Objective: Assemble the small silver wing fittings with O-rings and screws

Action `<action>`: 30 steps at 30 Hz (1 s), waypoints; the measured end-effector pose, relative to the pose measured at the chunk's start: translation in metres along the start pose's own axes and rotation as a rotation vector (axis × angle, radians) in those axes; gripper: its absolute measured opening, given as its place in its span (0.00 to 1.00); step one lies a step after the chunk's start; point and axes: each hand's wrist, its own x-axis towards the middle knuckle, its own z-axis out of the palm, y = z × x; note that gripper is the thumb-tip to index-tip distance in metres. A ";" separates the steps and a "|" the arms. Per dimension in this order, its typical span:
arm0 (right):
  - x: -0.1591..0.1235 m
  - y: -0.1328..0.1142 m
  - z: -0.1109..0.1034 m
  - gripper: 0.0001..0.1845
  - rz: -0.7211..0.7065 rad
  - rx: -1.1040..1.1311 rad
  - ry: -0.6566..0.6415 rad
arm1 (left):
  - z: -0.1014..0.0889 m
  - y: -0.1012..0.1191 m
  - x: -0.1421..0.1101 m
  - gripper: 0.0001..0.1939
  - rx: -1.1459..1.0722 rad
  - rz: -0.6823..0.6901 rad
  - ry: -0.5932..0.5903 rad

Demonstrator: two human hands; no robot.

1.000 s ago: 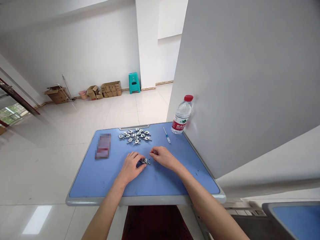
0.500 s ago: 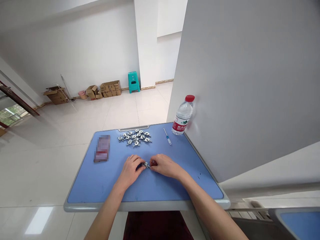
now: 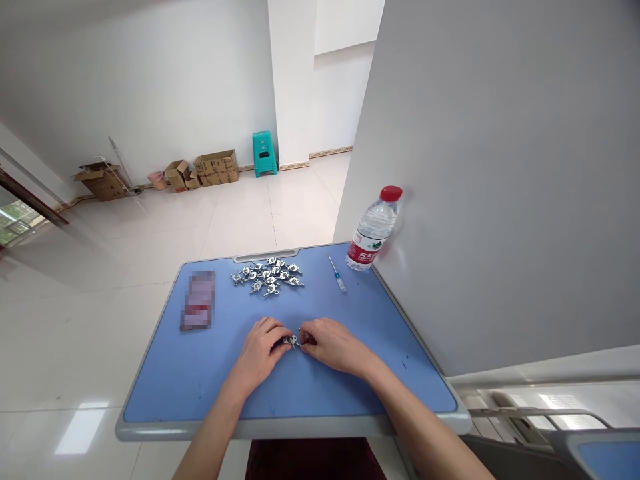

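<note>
My left hand (image 3: 261, 348) is closed on a small silvery metal fitting (image 3: 291, 341), pinching it between thumb and fingers just above the blue desktop (image 3: 320, 400). My right hand (image 3: 333, 345) is at the fitting's right side with its fingers pinched together. Whatever sits between those fingertips is too small and too covered to name. Beyond the hands lies a loose pile of similar metal fittings (image 3: 271, 281), several of them with thin prongs sticking out. A small screwdriver (image 3: 337, 275) with a blue and clear handle rests to the right of the pile.
A red-capped water bottle (image 3: 373, 235) stands at the desk's back right, close to a grey panel (image 3: 500, 167). A blurred-out flat item (image 3: 199, 301) lies at the left. Cardboard boxes (image 3: 216, 167) and a teal stool (image 3: 265, 153) line the far wall.
The view has shifted slightly, so the desk sits a little lower and nearer. Both hands stay together at the fitting, with only slight finger movement.
</note>
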 end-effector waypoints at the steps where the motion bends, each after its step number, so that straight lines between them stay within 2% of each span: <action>1: 0.000 0.000 0.000 0.08 0.000 -0.002 -0.006 | 0.000 0.000 0.000 0.06 -0.011 -0.005 -0.009; 30: -0.001 0.001 0.000 0.07 0.035 -0.003 -0.135 | -0.003 0.005 -0.001 0.05 -0.011 0.028 -0.102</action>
